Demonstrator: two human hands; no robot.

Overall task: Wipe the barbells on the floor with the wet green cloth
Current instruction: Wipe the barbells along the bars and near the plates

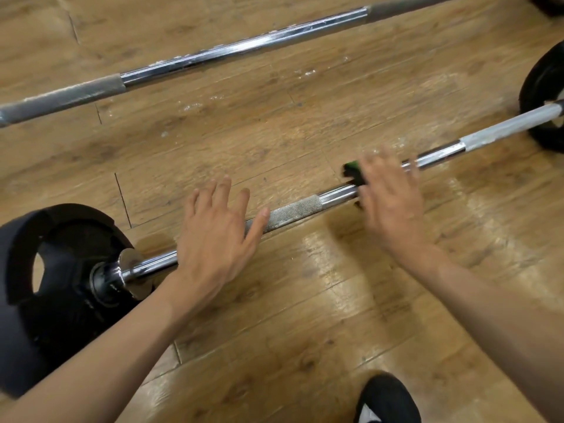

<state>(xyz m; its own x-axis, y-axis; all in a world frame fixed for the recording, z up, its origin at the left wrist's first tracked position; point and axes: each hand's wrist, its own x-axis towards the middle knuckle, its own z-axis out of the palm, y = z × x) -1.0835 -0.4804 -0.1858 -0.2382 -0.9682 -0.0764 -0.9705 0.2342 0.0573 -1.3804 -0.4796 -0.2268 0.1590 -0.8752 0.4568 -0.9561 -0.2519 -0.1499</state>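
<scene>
A chrome barbell [305, 209] lies on the wooden floor, running from a black plate [45, 288] at the lower left to another black plate [546, 96] at the right. My left hand [213, 239] rests flat on the bar near its knurled part, fingers spread. My right hand [387, 196], blurred by motion, presses the green cloth [354, 172] onto the bar with fingers straight. Most of the cloth is hidden under that hand. A second barbell [244, 47] lies farther away, parallel to the first.
A black shoe [387, 401] shows at the bottom edge. The floor [335, 300] near the bar looks glossy. White flecks lie scattered on the floor between the two bars.
</scene>
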